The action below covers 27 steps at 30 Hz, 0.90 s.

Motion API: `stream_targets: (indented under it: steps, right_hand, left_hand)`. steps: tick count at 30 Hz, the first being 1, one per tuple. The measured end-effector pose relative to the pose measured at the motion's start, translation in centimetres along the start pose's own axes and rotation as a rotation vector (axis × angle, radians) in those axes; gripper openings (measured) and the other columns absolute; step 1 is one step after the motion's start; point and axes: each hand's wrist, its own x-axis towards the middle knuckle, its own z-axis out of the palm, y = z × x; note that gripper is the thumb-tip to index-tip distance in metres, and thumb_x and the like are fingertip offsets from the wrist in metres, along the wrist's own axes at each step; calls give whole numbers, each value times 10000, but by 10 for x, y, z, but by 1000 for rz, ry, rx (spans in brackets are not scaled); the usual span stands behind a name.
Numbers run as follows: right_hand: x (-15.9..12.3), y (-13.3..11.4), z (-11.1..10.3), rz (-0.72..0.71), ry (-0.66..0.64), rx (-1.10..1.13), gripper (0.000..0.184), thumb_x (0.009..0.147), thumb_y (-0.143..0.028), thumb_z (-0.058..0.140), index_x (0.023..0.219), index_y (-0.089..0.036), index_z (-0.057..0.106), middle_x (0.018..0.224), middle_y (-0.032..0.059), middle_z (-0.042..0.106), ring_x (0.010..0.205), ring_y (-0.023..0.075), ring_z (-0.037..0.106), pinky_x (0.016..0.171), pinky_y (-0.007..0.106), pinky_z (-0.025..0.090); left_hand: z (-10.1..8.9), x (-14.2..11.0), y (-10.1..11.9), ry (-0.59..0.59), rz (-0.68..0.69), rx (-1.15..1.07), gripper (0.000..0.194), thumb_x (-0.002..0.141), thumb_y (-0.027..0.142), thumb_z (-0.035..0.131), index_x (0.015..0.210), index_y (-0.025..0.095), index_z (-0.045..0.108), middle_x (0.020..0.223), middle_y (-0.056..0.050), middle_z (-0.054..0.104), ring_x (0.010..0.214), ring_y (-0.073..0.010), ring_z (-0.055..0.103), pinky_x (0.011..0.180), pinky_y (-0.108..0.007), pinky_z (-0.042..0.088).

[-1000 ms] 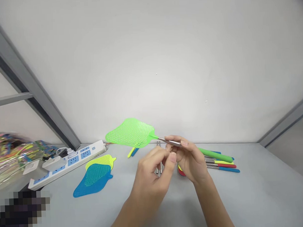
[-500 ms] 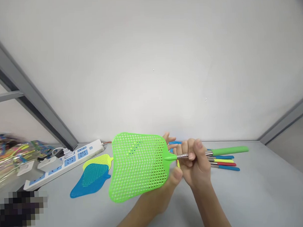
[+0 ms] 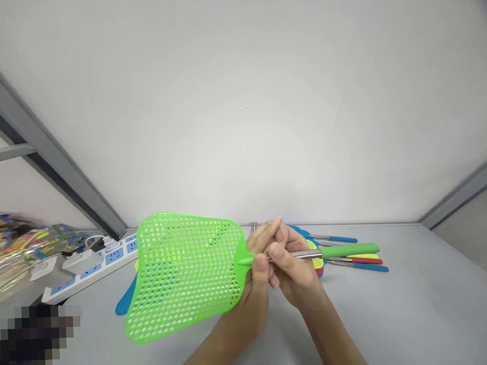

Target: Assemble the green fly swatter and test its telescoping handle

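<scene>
A bright green fly swatter (image 3: 190, 269) is held level above the table, its mesh head to the left and its green handle to the right. My left hand (image 3: 259, 278) pinches the neck where the head meets the metal rod, thumb on top. Close beside it, my right hand (image 3: 294, 268) is closed on the metal rod, thumb pressing along it. The fingers of both hands meet behind the rod and partly hide it. Behind the green head, a blue swatter head (image 3: 127, 301) shows only at its edge.
Several swatters lie at the right, with a blue handle (image 3: 370, 267) and a red handle (image 3: 366, 260) among them. At the left are a white power strip (image 3: 87, 278) with plugged-in adapters and a pile of clear packaging (image 3: 33, 243). A pale wall (image 3: 241, 124) rises behind the grey table (image 3: 423, 304).
The green swatter has moved left and a little toward me. My left hand, open before, has closed on its neck. My right hand has shifted left beside it.
</scene>
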Motion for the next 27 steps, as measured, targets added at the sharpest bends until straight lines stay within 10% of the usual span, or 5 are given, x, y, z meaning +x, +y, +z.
stream_targets:
  steps: [19, 25, 27]
  right_hand:
    - [0, 5, 19, 169, 112, 265, 174, 745, -243, 592, 631, -159, 491, 480, -58, 386, 448, 53, 255, 446, 171, 273]
    - [6, -25, -15, -6, 420, 388, 265, 712, -169, 604, 539, -164, 404, 469, -73, 314, 411, 43, 228, 379, 152, 243]
    - [4, -37, -27, -97, 449, 296, 271, 742, -179, 574, 532, -165, 403, 456, -68, 321, 413, 49, 248, 392, 162, 265]
  left_hand:
    - [1, -3, -2, 185, -91, -284, 448, 875, 408, 243, 988, 207, 626, 1011, -41, 637, 966, -170, 551, 838, -305, 435]
    - [-37, 29, 13, 650, 129, -521, 476, 867, 400, 292, 684, 154, 656, 701, -24, 692, 724, -179, 649, 894, -379, 393]
    - [-44, 33, 17, 598, 118, -561, 442, 865, 366, 313, 742, 130, 667, 776, -55, 696, 816, -212, 637, 912, -403, 373]
